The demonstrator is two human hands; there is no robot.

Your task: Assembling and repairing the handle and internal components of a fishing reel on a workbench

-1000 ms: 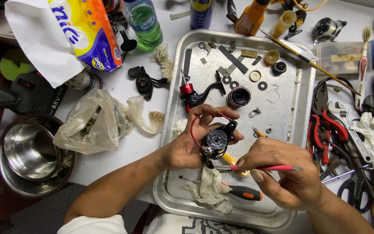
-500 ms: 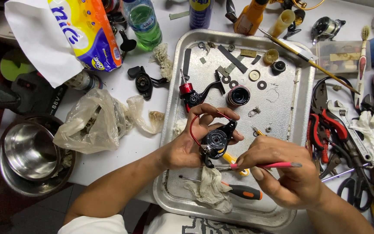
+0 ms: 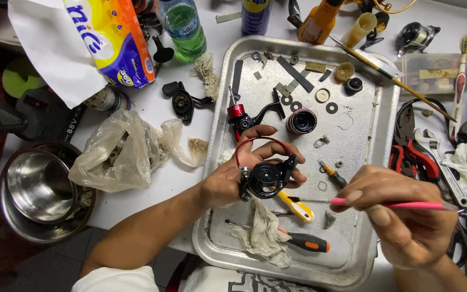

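The left hand [image 3: 233,181] is closed around a black fishing reel body [image 3: 266,178], held over the metal tray [image 3: 374,140] near the tray's 8 o'clock part. The reel body is glossy black and rounded, its open round face turned up toward the camera, with a thin red wire bail [image 3: 258,141] arching from it toward 12 o'clock. The right hand [image 3: 401,216] pinches a slim pink tool [image 3: 401,205]; its long axis lies level, running from 9 to 3 o'clock, with one end toward the reel, a short gap apart.

On the bench [image 3: 212,32] at 11 o'clock lies a soft package [image 3: 120,38] of yellow, orange and blue wrap with a white sheet beside it. At 12 o'clock stands a green plastic bottle [image 3: 182,27] with a pale label, and beside it a dark blue can [image 3: 255,16].
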